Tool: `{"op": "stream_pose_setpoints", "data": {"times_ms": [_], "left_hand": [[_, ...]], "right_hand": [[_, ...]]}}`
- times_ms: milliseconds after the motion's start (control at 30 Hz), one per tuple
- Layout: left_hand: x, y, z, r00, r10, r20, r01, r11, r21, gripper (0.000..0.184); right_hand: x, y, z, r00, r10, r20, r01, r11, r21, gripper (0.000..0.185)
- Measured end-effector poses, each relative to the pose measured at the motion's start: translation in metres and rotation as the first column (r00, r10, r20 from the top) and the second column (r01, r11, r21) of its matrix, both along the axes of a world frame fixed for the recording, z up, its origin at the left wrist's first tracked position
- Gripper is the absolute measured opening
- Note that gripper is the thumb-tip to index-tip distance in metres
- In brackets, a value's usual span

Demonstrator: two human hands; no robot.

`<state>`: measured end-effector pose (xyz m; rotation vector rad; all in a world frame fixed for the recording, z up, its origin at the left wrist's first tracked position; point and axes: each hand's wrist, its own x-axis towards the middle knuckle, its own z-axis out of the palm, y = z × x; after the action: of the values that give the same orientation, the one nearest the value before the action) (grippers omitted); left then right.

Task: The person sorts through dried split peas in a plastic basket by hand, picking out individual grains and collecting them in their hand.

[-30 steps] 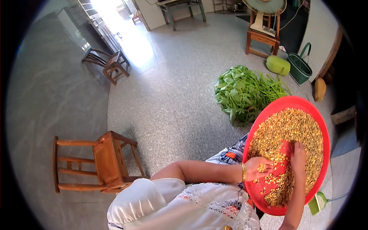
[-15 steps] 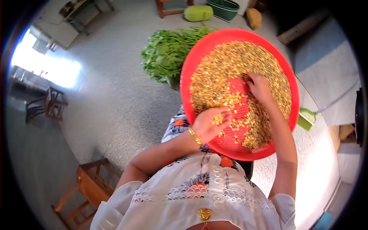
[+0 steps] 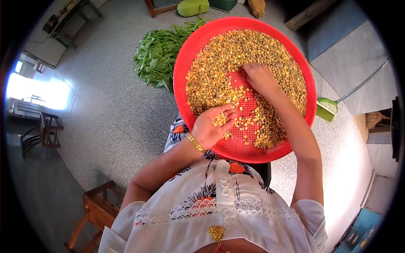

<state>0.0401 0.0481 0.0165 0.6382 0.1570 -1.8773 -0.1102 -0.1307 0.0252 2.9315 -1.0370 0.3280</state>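
A round red plastic sieve tray (image 3: 310, 114) rests over my lap, spread with brownish-green beans (image 3: 274, 50) and yellow kernels that look like corn. My left hand (image 3: 209, 127) is palm up over the tray's near left part, fingers slightly curled, cradling a small heap of yellow kernels (image 3: 220, 119). Near the tray's middle, my right hand (image 3: 260, 79) reaches down with its fingers bent together among the beans. What its fingertips pinch, if anything, is hidden. Between the two hands a strip of the perforated bottom shows, with scattered kernels on it.
Leafy green vegetables (image 3: 158, 57) lie on the floor left of the tray. A green gourd (image 3: 193, 7) and an orange-brown squash (image 3: 257, 7) are beyond it. At right is a green broom (image 3: 327, 109); wooden chairs (image 3: 99, 211) stand at left.
The view has shifted, so the tray appears lower and further left. My right hand's fingers have moved slightly leftward among the beans; my left hand still cradles the yellow kernels, fingers a little more spread.
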Motion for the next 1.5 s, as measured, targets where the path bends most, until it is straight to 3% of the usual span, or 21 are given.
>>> {"op": "stream_pose_setpoints", "data": {"times_ms": [333, 433, 567, 633, 667, 700, 733, 767, 833, 900, 967, 1000, 1133, 1433, 1467, 1500], "left_hand": [[0.000, 0.000, -0.001, 1.000, -0.008, 0.025, 0.008, 1.000, -0.011, 0.029], [-0.001, 0.000, 0.002, 1.000, 0.001, 0.023, -0.001, 1.000, 0.009, 0.033], [0.000, 0.000, 0.000, 1.000, 0.007, 0.014, -0.007, 1.000, -0.005, 0.033], [0.000, 0.000, -0.001, 1.000, 0.010, 0.012, -0.009, 1.000, -0.012, 0.033], [0.000, 0.000, -0.001, 1.000, 0.011, 0.009, -0.011, 1.000, -0.013, 0.033], [-0.001, 0.000, -0.002, 1.000, 0.014, 0.015, -0.014, 1.000, -0.014, 0.032], [-0.001, 0.001, -0.002, 1.000, 0.016, 0.020, -0.015, 1.000, -0.013, 0.032], [-0.002, 0.001, -0.004, 1.000, 0.013, 0.015, -0.012, 1.000, -0.010, 0.032], [-0.001, -0.001, -0.005, 1.000, 0.015, -0.006, -0.015, 1.000, 0.000, 0.031], [-0.001, 0.000, -0.004, 1.000, 0.013, -0.014, -0.013, 1.000, -0.009, 0.031], [-0.001, 0.000, -0.002, 0.999, 0.035, 0.012, -0.035, 0.999, 0.010, 0.032], [-0.001, 0.000, -0.001, 0.999, 0.028, 0.021, -0.029, 1.000, 0.005, 0.032], [-0.002, 0.000, -0.001, 1.000, 0.020, 0.014, -0.020, 0.999, 0.025, 0.033], [-0.001, -0.001, -0.002, 1.000, 0.019, 0.009, -0.019, 1.000, 0.005, 0.034], [-0.001, -0.001, -0.002, 1.000, 0.017, 0.004, -0.017, 1.000, 0.009, 0.034], [-0.001, -0.001, -0.002, 1.000, 0.017, -0.002, -0.017, 1.000, 0.012, 0.034]], "right_hand": [[0.015, 0.000, 0.007, 0.982, -0.124, -0.144, 0.124, 0.992, -0.008, 0.014], [0.016, -0.001, 0.007, 0.988, -0.047, -0.150, 0.043, 0.999, -0.024, 0.014], [0.016, -0.006, 0.001, 0.987, -0.079, -0.140, 0.075, 0.997, -0.029, 0.015], [0.014, 0.001, 0.006, 0.987, -0.159, 0.014, 0.158, 0.985, 0.075, 0.015], [0.012, 0.006, 0.009, 0.987, -0.158, 0.011, 0.157, 0.985, 0.073, 0.015], [0.013, 0.019, 0.021, 0.973, -0.192, 0.132, 0.135, 0.926, 0.352, 0.014], [0.013, 0.031, 0.027, 0.937, -0.258, 0.235, 0.069, 0.797, 0.600, 0.014], [0.011, 0.039, 0.018, 0.912, -0.185, 0.365, -0.100, 0.764, 0.637, 0.012], [0.012, 0.067, 0.026, 0.899, -0.142, 0.414, -0.256, 0.596, 0.761, 0.009], [0.006, 0.066, 0.026, 0.906, -0.130, 0.404, -0.247, 0.612, 0.751, 0.008], [-0.005, 0.050, 0.024, 0.927, -0.244, 0.284, 0.049, 0.831, 0.554, 0.009], [-0.010, 0.044, 0.022, 0.930, -0.293, 0.223, 0.170, 0.879, 0.447, 0.013], [-0.017, 0.039, 0.008, 0.973, -0.221, 0.067, 0.184, 0.917, 0.353, 0.016], [-0.007, 0.040, 0.002, 0.995, -0.068, 0.076, 0.063, 0.995, 0.075, 0.020], [-0.005, 0.041, 0.005, 0.995, -0.066, 0.075, 0.060, 0.996, 0.073, 0.020], [-0.002, 0.047, 0.014, 0.990, -0.107, 0.095, 0.078, 0.960, 0.268, 0.019]]}}
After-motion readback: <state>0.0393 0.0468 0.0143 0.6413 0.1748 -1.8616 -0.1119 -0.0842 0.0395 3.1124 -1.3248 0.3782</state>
